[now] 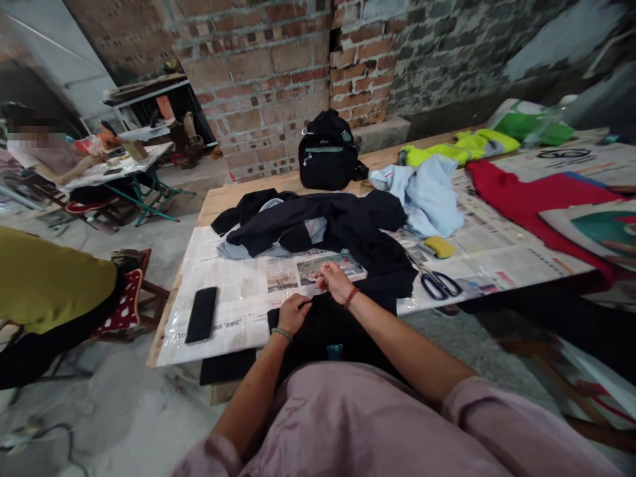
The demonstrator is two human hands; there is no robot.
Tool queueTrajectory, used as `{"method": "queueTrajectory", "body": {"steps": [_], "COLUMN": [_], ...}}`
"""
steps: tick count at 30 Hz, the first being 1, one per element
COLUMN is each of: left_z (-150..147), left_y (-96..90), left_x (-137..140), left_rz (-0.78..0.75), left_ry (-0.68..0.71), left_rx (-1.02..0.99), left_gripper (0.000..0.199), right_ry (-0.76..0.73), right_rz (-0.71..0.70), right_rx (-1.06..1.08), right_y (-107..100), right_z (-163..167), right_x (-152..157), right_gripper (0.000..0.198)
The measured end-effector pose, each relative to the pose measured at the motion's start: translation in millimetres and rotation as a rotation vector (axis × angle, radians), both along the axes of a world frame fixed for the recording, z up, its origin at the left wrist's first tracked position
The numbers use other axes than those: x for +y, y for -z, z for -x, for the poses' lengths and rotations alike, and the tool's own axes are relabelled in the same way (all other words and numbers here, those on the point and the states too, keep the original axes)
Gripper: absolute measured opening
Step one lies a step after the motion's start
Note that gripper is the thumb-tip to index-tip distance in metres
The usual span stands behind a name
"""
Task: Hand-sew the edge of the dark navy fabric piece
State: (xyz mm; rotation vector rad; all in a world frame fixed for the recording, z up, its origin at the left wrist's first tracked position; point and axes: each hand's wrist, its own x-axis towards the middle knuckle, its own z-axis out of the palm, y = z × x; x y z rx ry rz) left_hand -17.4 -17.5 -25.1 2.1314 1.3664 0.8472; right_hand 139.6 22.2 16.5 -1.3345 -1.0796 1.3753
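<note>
Just crumpled black garment, newspaper-topped table.

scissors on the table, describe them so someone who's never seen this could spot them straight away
Start at the long wooden table covered in newspaper. Near its front edge, right of the dark garment, lie the scissors. Their dark blue looped handles set them apart from the yellow pad just behind.
</note>
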Motion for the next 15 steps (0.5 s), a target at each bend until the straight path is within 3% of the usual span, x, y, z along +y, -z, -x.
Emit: {"method": "queueTrajectory", "body": {"steps": [3,9,12,15], "left_z": [1,2,1,0], "left_y": [0.6,0.8,-0.2,-0.6], "left_x": [1,1,1,0], "left_rz": [0.008,0.004,-0.003,0.005], "left_ry": [-0.006,-0.007,-0.002,-0.011], "left_rx": [0.001,0.042,0.046,0.031], "left_gripper": [0.009,0.009,0.008,0.008], "right_ry": [-0.152,-0.517,-0.481,-0.363], "right_rz": [-0.172,-0.935,-1.149,-1.198], "right_rx": [0.136,-0.701,-0.961,-1.126], "right_y": [-7,-5,-3,-5], "right_z": [6,-7,-31,-55], "right_x": [-15,-32,-24,-13], "right_gripper": [0.014,0.016,0.022,0.025]}}
